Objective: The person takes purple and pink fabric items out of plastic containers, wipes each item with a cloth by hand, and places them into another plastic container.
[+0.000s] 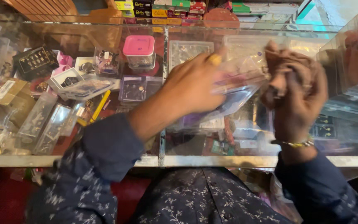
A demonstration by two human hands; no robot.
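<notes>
Left hand [191, 85] gripping clear packet [237, 89], right hand [297, 101] bunching brown cloth [286, 62], nr glass counter [249, 161] front edge.

Single head-worn view, looking steeply down from close above a glass display counter [245, 161], facing across it toward stacked boxes [166, 8] at the far edge. The wearer's own torso fills the lower frame; motion blur perhaps softens the centre.
</notes>
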